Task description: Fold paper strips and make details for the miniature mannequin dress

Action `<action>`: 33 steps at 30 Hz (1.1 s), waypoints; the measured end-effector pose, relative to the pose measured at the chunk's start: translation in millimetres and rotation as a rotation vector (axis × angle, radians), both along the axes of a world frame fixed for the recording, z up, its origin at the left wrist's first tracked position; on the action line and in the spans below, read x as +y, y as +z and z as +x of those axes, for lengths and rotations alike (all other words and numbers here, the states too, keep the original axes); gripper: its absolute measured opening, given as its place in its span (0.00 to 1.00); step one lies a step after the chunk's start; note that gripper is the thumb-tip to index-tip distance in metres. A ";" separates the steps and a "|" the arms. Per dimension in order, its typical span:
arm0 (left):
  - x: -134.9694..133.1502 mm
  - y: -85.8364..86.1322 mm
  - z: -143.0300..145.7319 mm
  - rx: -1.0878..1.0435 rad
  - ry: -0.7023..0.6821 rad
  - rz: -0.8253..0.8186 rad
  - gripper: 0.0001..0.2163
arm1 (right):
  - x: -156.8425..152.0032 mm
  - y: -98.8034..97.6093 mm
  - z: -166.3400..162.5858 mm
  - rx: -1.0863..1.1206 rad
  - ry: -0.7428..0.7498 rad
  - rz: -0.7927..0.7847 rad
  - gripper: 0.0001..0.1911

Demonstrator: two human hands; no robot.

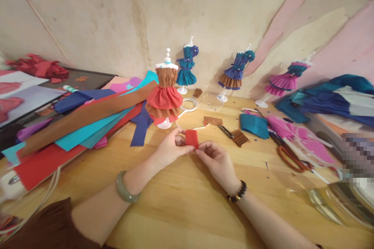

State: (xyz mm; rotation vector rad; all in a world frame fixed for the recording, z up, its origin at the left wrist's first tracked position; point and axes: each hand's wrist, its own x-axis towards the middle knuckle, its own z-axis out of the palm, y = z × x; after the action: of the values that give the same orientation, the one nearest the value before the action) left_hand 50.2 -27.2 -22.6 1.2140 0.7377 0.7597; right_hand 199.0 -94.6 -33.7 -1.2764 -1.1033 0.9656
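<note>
Between my two hands, above the wooden table, is a small red folded piece of paper or cloth [192, 139]. My left hand [173, 142] pinches its left and lower edge between thumb and fingers. The fingertips of my right hand [215, 159] pinch its lower right corner. Just behind stands a small white dress form wearing a brown and red ruffled dress [164, 101]. A brown strip [213, 120], a dark slim tool [225, 131] and a pleated brown piece [240, 138] lie beyond my right hand.
Long coloured strips [87, 120] are piled at left. Three more dressed forms, one with a teal dress [186, 66], stand by the wall. Orange-handled scissors [293, 158], pink pieces [300, 136], a folded teal piece [254, 125] and a clear glass container [336, 202] are at right.
</note>
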 end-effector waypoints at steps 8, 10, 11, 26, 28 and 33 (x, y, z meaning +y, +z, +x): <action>-0.3 -0.3 -1.0 0.021 -0.032 0.015 0.20 | 2.1 -2.4 3.2 0.070 -0.039 -0.032 0.13; -0.7 1.2 -0.9 0.036 -0.023 0.026 0.20 | 2.2 -0.8 3.4 0.096 -0.045 -0.042 0.14; -1.1 2.2 -0.8 0.045 -0.014 0.035 0.20 | 2.3 0.1 3.5 0.111 -0.042 -0.046 0.15; -1.2 2.4 -0.6 0.082 0.024 0.115 0.19 | -0.3 -0.2 3.2 -0.112 0.079 0.139 0.05; -1.7 1.5 -1.0 0.081 0.015 0.133 0.18 | -0.1 0.6 3.3 -0.126 0.068 0.118 0.06; -2.8 -2.2 -2.1 0.120 0.026 0.215 0.18 | 0.2 0.9 5.4 -0.101 -0.005 0.036 0.08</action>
State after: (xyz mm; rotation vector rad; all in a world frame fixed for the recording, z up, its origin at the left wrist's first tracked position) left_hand 48.1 -30.0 -24.8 1.4572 0.7859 0.8083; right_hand 204.4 -94.4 -32.7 -1.3102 -1.1900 0.8819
